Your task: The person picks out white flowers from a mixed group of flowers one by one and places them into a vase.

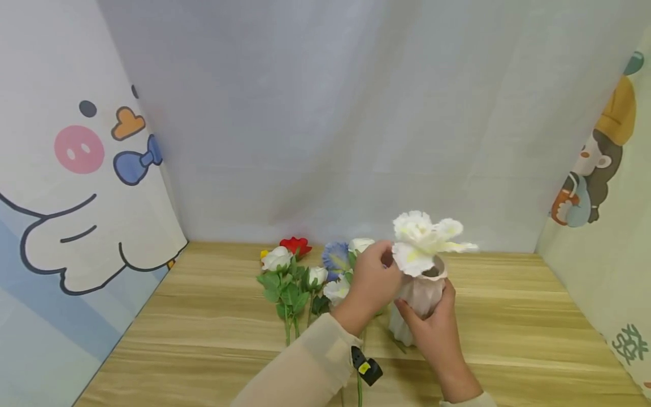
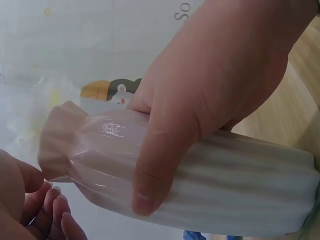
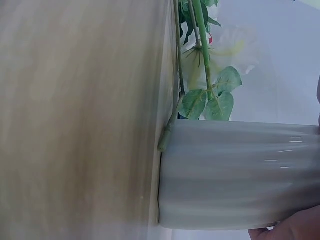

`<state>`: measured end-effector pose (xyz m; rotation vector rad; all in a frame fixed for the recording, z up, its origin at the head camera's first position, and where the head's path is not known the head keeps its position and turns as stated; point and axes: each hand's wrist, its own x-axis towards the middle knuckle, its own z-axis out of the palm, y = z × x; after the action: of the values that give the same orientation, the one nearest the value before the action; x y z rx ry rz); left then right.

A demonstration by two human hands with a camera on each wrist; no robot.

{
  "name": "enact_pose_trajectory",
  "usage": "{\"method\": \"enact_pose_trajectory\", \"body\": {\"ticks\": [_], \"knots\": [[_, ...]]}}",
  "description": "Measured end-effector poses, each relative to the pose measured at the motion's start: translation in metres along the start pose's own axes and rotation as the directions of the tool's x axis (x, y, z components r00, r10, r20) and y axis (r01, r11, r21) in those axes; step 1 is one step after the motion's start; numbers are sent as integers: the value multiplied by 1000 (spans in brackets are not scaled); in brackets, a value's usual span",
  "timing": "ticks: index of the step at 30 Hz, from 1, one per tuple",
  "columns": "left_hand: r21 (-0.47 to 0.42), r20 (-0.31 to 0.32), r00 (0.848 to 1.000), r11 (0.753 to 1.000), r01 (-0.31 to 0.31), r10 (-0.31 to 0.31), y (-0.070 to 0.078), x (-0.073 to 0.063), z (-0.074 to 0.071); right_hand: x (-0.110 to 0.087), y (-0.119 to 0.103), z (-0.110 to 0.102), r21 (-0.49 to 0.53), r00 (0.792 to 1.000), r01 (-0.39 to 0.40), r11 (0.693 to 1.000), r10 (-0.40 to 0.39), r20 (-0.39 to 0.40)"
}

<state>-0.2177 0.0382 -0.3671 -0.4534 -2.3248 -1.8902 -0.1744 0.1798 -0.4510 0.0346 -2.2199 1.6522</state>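
Note:
A white ribbed vase (image 1: 418, 297) with a ruffled rim stands on the wooden table. My right hand (image 1: 437, 330) grips its body, with the thumb across the front, as the left wrist view shows closely. A white artificial iris (image 1: 416, 246) with pale yellow markings spreads over the vase's mouth. My left hand (image 1: 373, 280) is at the rim beside the petals, its fingers bent. Whether these fingers pinch the iris I cannot tell. In the right wrist view the vase's base meets the table beside a cut stem end (image 3: 165, 139).
Left of the vase lie more artificial flowers: a red bloom (image 1: 296, 246), a white rose (image 1: 277, 258), a blue iris (image 1: 336, 259) and a white rosebud (image 1: 317, 276), with green leaves (image 1: 290, 295). Stems run toward the front edge. A grey cloth backdrop (image 1: 315, 141) and printed side panels surround the table.

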Motion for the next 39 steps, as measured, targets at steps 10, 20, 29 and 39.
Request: {"method": "enact_pose_trajectory", "body": {"ticks": [10, 20, 29, 39], "knots": [[13, -11, 1000, 1000, -20, 20, -7, -15, -9, 0, 1, -1, -4, 1000, 13, 1000, -13, 7], [-23, -40, 999, 1000, 0, -1, -13, -32, -32, 0, 4, -1, 23, 1000, 27, 999, -28, 13], [-28, -128, 992, 999, -15, 12, -37, -55, -49, 2, 4, 1, 51, 1000, -6, 999, 4, 29], [134, -242, 970, 991, 3, 30, -77, -70, -83, 0, -1, 0, 50, 999, -25, 998, 23, 27]]}}
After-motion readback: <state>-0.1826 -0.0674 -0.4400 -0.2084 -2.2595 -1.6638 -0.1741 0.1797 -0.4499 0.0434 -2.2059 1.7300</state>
